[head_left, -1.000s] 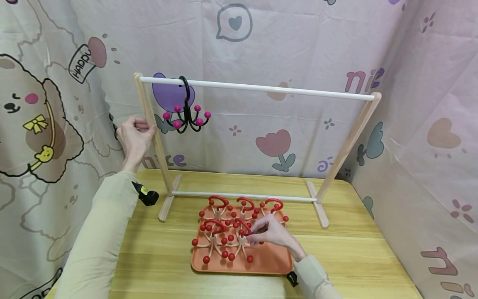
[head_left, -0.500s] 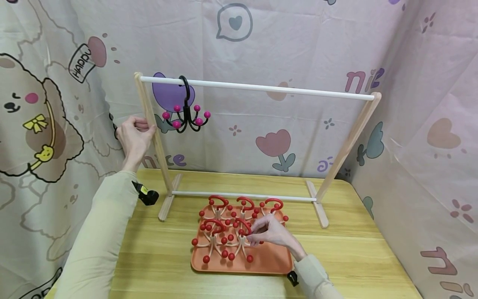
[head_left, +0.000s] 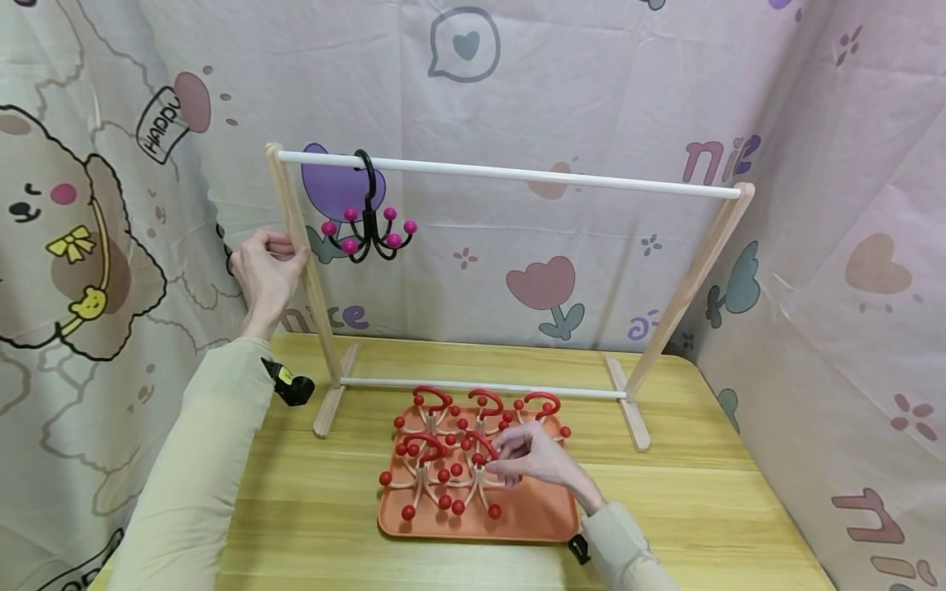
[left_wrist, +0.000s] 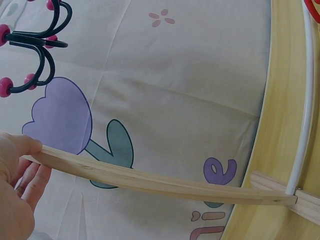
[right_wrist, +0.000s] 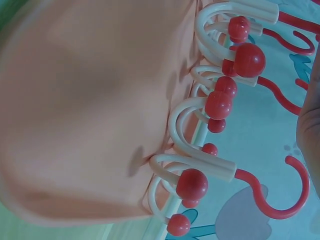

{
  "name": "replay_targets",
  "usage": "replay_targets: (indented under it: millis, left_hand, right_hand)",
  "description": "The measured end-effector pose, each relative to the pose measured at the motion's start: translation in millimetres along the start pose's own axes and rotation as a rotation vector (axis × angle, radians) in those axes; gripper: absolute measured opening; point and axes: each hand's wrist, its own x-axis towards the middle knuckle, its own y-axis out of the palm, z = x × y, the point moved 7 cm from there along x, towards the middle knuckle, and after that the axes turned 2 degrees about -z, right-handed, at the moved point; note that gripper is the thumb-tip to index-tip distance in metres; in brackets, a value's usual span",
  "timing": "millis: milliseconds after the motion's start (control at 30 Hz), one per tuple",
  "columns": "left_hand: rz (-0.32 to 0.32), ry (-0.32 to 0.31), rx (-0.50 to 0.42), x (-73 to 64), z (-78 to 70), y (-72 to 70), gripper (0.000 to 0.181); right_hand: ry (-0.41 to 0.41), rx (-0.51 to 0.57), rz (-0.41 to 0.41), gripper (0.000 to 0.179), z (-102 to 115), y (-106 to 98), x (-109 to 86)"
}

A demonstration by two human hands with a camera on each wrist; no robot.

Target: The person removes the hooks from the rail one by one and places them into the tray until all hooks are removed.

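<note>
My left hand (head_left: pixel 264 275) grips the left wooden post (head_left: pixel 314 291) of a clothes rack, thumb on one side and fingers behind it in the left wrist view. A black multi-arm hanger (head_left: pixel 370 222) with pink ball tips hangs from the white top rail (head_left: pixel 517 174), near the left post. My right hand (head_left: pixel 535 455) is over an orange tray (head_left: pixel 535 521), pinching the red hook of the front cream-and-red multi-arm hanger (head_left: pixel 479 476); the exact contact is partly hidden by the fingers. In the right wrist view that hand shows only at the right edge.
Several more cream-and-red hangers stand on the tray, one front left (head_left: pixel 421 476) and others along the back (head_left: pixel 432 420). The rack's lower white rail (head_left: pixel 484 387) runs just behind the tray. A printed curtain (head_left: pixel 458 98) surrounds the wooden table (head_left: pixel 687 492).
My right hand shifts very slightly up at the front hanger's hook. My left hand, the rack and the black hanger stay in place.
</note>
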Motion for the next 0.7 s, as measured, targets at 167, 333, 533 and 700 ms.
replay_targets:
  millis: [167,333,533,700]
  left_hand:
    - [0.011,-0.003,-0.001,-0.8,-0.2,0.7,0.03]
    - [0.015,-0.012,0.014,-1.2,-0.3,1.0,0.03]
    - [0.011,-0.02,0.019,-1.1,0.2,0.9,0.03]
    - [0.02,-0.025,0.004,-0.8,0.3,1.2,0.03]
  right_hand:
    - [-0.029,-0.016,-0.044,0.019,6,-3,1.4]
    - [-0.048,-0.032,-0.09,0.016,11,-7,2.7]
    - [-0.043,-0.04,-0.12,0.018,18,-12,7.5]
    - [-0.06,-0.083,-0.144,0.02,27,-19,12.6]
